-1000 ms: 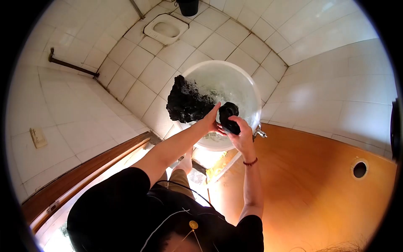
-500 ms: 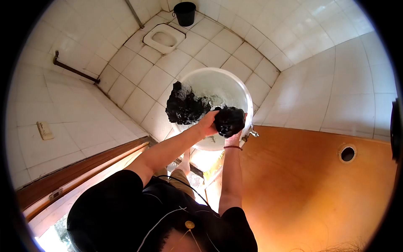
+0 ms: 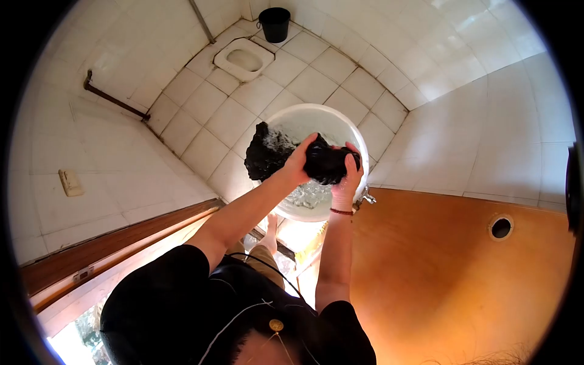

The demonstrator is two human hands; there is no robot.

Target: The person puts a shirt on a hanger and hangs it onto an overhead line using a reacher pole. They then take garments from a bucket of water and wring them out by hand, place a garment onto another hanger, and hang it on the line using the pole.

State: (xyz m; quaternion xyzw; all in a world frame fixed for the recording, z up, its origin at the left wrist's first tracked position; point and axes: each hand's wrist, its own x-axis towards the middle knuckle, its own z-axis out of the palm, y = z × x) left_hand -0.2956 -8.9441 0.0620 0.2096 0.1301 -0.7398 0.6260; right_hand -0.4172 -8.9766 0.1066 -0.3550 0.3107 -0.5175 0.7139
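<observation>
A wet, black, bunched-up cloth (image 3: 328,162) is gripped between my two hands over a round white basin (image 3: 349,117) of water. My left hand (image 3: 298,163) is closed round the cloth's left side. Wrapped about its right side is my right hand (image 3: 349,176), with a dark red bracelet at the wrist. More black cloth (image 3: 263,156), wet and foamy, lies over the basin's left rim. I cannot tell whether it is one piece with the cloth in my hands. Bubbles float on the water (image 3: 310,194) below my hands.
A metal tap (image 3: 368,196) sticks out at the basin's right edge. On the tiled floor beyond are a squat toilet (image 3: 244,59) and a black bucket (image 3: 274,24). An orange-brown wooden panel (image 3: 438,255) with a round hole stands at the right.
My hands have lifted the bunched cloth a little. My right hand has come up from beneath to its right side, fingers now showing. The view has shifted slightly.
</observation>
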